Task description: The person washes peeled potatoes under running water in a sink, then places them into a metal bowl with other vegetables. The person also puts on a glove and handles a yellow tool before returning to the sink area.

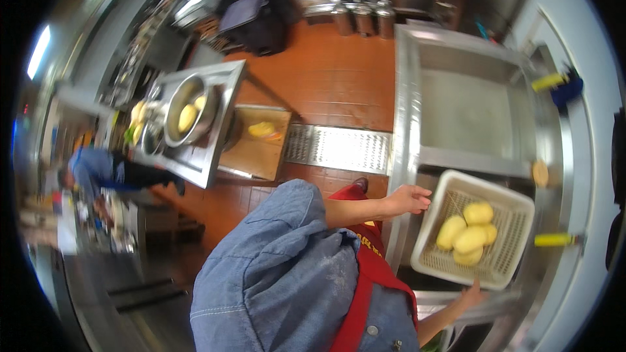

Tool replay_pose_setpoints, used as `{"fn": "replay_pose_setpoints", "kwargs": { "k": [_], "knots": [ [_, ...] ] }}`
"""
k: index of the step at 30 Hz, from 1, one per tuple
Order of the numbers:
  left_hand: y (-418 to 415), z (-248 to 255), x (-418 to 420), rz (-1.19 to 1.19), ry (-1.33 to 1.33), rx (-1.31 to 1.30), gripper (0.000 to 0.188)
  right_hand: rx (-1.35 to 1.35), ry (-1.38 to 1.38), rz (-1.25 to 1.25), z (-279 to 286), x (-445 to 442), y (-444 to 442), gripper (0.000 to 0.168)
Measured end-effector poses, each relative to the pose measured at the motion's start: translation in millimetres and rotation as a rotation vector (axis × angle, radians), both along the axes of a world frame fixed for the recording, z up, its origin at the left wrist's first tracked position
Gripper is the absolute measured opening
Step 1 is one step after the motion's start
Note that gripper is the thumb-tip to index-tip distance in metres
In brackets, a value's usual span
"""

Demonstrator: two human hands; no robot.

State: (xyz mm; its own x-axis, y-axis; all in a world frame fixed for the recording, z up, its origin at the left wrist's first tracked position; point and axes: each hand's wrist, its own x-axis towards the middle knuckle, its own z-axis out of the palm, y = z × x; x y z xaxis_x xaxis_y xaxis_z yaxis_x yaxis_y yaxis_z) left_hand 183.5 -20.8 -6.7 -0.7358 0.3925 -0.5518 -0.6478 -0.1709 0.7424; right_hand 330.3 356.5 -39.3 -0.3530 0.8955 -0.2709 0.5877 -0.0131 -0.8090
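Note:
Several peeled potatoes lie grouped in a cream plastic basket with perforated walls. The basket sits slightly askew over the steel sink unit. My left hand is at the basket's left rim, its thumb and fingers a little apart; contact with the rim is unclear. Down by the lower rim is my right hand, blurred, with a finger reaching up to the basket's edge. Whether it grips the rim cannot be made out.
A steel sink basin adjoins the basket. Behind my left arm, a metal table carries a steel bowl with potatoes. A cardboard box and a metal floor grate lie below. A co-worker bends at another counter.

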Motion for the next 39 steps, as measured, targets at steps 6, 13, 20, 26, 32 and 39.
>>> {"fn": "replay_pose_setpoints", "kwargs": {
  "k": [6,13,20,26,32,39],
  "knots": [
    [-193.1,-64.9,70.9,0.366,-0.102,-0.377,0.025,-0.39,0.231,0.466,95.1,-53.1,-81.3,0.059],
    [-396.5,-119.2,348.6,0.397,-0.77,-1.424,0.03,-1.298,0.61,0.934,110.8,-151.4,-240.7,0.047],
    [-451.5,-179.4,378.0,0.788,-0.905,-1.028,0.02,-0.779,0.095,1.225,70.8,-206.7,-407.8,0.026],
    [-474.0,-151.9,167.5,0.816,-0.56,-0.514,0.021,-0.763,0.048,1.135,58.7,-260.4,-522.3,0.025],
    [-552.3,-153.8,11.2,0.434,-0.306,-0.673,0.035,-0.73,0.13,1.088,100.5,-321.8,-562.9,0.029],
    [-538.2,-108.9,-181.8,0.593,-0.13,-0.324,0.051,-0.702,0.247,0.931,95.0,-420.6,-575.4,0.04]
  ]
}}
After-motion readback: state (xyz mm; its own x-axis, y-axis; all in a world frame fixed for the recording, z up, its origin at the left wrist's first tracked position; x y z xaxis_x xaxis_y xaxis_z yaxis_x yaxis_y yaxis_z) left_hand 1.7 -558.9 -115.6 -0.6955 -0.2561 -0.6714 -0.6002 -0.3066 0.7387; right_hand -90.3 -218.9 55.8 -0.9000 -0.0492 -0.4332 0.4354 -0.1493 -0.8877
